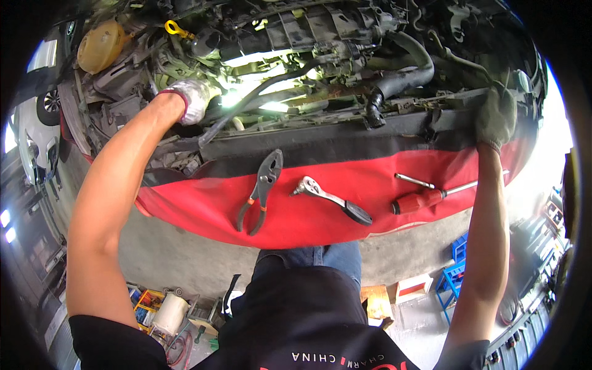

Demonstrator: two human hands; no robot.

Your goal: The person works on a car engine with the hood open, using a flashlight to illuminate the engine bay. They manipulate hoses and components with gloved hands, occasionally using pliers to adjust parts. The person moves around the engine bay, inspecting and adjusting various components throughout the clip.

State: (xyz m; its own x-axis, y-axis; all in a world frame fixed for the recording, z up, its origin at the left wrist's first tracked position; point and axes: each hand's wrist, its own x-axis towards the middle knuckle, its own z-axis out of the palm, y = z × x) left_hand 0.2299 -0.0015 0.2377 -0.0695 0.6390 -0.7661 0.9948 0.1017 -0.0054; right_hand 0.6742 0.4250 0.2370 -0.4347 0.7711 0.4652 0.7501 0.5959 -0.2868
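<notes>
My left hand, in a pale work glove with a dark red cuff, reaches into the engine bay beside a bright patch of light. Its fingers look curled; the glare hides what they hold, if anything. At the right end of the front crossmember rests my right hand, in a greyish glove, its fingers laid forward over the edge. Slip-joint pliers, a ratchet wrench and a red-handled screwdriver lie on the red cover. A short metal extension bar lies above the screwdriver.
A thick black hose bends down towards the crossmember. The yellow dipstick handle stands near the amber reservoir. Below are a blue stand and a white canister on the floor. A white car stands left.
</notes>
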